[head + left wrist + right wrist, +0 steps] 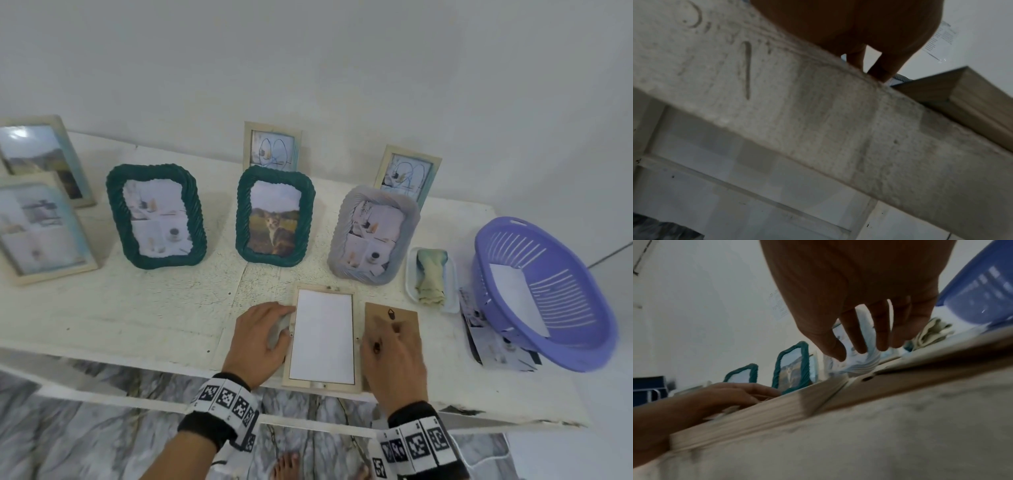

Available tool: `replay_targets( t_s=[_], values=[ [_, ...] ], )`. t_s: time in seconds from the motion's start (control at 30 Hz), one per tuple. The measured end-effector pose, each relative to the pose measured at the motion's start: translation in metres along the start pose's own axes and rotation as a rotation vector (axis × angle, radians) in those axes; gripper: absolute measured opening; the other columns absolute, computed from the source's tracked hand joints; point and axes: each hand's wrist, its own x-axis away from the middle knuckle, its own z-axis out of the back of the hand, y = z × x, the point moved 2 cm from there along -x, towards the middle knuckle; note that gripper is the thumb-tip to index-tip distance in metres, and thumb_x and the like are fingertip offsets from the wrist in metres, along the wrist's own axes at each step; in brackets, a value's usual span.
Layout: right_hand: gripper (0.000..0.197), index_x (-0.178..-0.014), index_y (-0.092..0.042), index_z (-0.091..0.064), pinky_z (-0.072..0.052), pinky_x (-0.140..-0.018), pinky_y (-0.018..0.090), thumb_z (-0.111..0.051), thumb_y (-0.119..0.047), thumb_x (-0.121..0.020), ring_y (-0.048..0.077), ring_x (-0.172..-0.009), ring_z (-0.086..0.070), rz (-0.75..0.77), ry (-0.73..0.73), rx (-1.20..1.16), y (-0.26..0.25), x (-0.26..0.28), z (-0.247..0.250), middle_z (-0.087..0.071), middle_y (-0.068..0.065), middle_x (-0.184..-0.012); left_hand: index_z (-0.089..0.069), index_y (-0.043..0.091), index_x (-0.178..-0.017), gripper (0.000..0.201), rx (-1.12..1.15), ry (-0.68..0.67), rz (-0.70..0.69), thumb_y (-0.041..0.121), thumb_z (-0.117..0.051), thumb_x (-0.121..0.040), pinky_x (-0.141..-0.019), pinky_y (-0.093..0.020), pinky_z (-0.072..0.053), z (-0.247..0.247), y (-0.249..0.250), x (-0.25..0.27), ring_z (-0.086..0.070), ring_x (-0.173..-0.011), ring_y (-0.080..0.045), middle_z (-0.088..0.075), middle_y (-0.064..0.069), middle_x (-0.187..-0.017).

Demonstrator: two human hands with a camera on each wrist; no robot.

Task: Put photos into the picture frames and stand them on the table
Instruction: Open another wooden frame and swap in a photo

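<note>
A light wooden picture frame (322, 382) (972, 97) (766, 415) lies face down at the table's front edge. A white photo back (322, 337) fills its opening. My left hand (263, 337) (875, 71) (740, 394) rests against the frame's left side, with its fingers laid over a small grey cloth-like thing (279, 329). The brown backing board (407, 318) (890, 386) lies flat just right of the frame. My right hand (390, 339) (859, 352) is over this board with its fingers spread and straight, holding nothing.
Several filled frames stand along the back: two green (156, 216) (275, 214), a grey one (373, 236) and pale wooden ones (41, 226). At the right are a white tray with a folded cloth (452, 301), loose photos (496, 339) and a purple basket (544, 294).
</note>
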Motion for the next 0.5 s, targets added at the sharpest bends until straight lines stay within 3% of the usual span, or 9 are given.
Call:
replay_targets(
  t_s=[0.07,0.2,0.37,0.5],
  values=[
    [0.041,-0.118,-0.013,-0.063,-0.048,-0.071,0.039,-0.066,-0.033,-0.082,0.034,-0.093,-0.053,-0.090,-0.012,0.130,0.014,0.000,0.008,-0.058,0.014,-0.108,-0.063,0.027,-0.121,0.042,-0.009,-0.001,-0.006,0.034,-0.047,-0.083,-0.098,-0.052,-0.043,-0.001,-0.002,0.000,-0.053,-0.115,-0.015,-0.060,0.012,-0.118],
    [0.057,-0.131,-0.019,-0.046,-0.043,-0.090,0.037,-0.049,-0.056,-0.088,0.028,-0.116,-0.041,-0.235,-0.245,0.221,0.036,0.007,0.015,-0.043,0.008,-0.133,-0.064,0.026,-0.121,0.043,-0.010,-0.009,-0.002,0.035,-0.046,-0.083,-0.098,-0.052,-0.043,-0.003,-0.006,-0.001,-0.054,-0.115,-0.016,-0.062,0.009,-0.119],
    [0.048,-0.125,-0.014,-0.054,-0.038,-0.096,0.035,-0.060,-0.043,-0.087,0.027,-0.115,-0.040,-0.275,-0.265,0.069,0.051,0.007,0.019,-0.045,0.009,-0.129,-0.063,0.025,-0.124,0.049,-0.020,-0.027,0.001,0.038,-0.044,-0.081,-0.103,-0.049,-0.038,-0.001,-0.003,0.000,-0.052,-0.117,-0.016,-0.062,0.007,-0.122],
    [0.046,-0.115,-0.015,-0.058,-0.038,-0.091,0.036,-0.071,-0.039,-0.078,0.028,-0.110,-0.040,-0.319,-0.160,-0.093,0.050,0.004,0.033,-0.045,0.009,-0.121,-0.061,0.025,-0.126,0.052,-0.020,-0.037,-0.035,0.044,-0.048,-0.079,-0.105,-0.044,-0.034,0.000,0.000,0.002,-0.050,-0.119,-0.015,-0.060,0.008,-0.123]
  ],
)
